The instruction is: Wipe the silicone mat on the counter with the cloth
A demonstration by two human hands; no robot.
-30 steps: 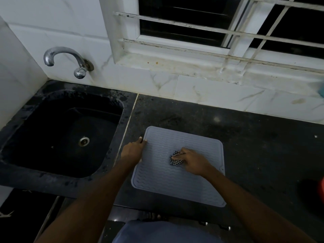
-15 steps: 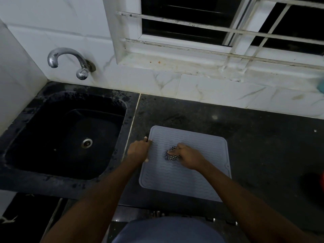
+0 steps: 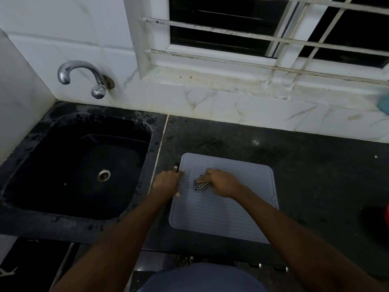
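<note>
A grey ribbed silicone mat (image 3: 231, 211) lies flat on the dark counter (image 3: 315, 165), just right of the sink. My right hand (image 3: 222, 183) presses a bunched black-and-white checked cloth (image 3: 201, 183) onto the mat's upper left part; most of the cloth is hidden under my fingers. My left hand (image 3: 167, 182) rests on the mat's left edge near the far corner, fingers curled and pinning the edge down.
A black sink (image 3: 80, 165) with a steel drain sits to the left, a chrome tap (image 3: 84, 77) on the tiled wall above it. A barred window runs along the back. A red object (image 3: 386, 213) shows at the right edge; the counter's front edge is close to my body.
My right hand has slid the cloth from the mat's middle toward its upper left, closer to my left hand. The left hand has stayed on the mat's edge.
</note>
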